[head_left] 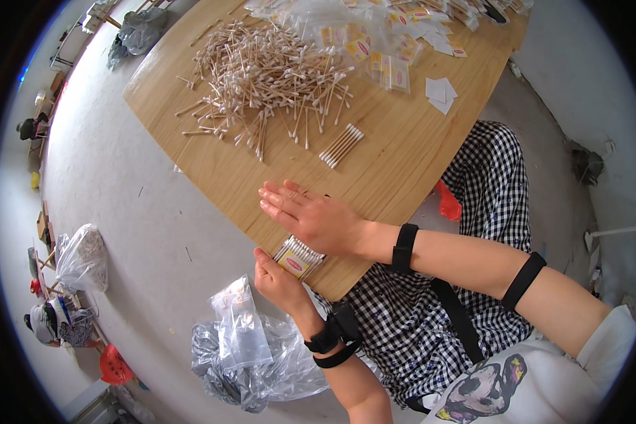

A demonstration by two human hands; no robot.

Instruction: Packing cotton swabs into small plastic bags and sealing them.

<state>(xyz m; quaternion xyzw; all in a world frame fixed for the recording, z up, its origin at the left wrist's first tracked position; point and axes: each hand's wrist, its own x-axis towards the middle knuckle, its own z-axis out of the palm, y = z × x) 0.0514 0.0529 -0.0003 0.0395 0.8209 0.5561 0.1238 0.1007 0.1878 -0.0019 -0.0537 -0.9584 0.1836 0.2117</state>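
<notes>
Left side: clear plastic bags (244, 339) lay on the floor (155, 247), just off the table's near-left edge. Left hand (281, 284) was closed around the left end of a swab bundle (302, 254) with a yellow-and-white card (292, 263) — some fingertips hidden, couldn't tell how tight. Bundle sat at the near corner of the table (396, 169), white tips up; couldn't tell if it rested on the wood. Loose swab pile (268, 71) took the far left, with bare wood between it and the hands. Right hand (314, 218) was held flat above the bundle, fingers straight and together, pointing left, gripping nothing — contact unclear. Past it: a neat swab row (341, 146), then printed sachets (389, 71) and white slips (442, 95), open wood below these to the right edge, checked trousers (493, 166) just beside it.
</notes>
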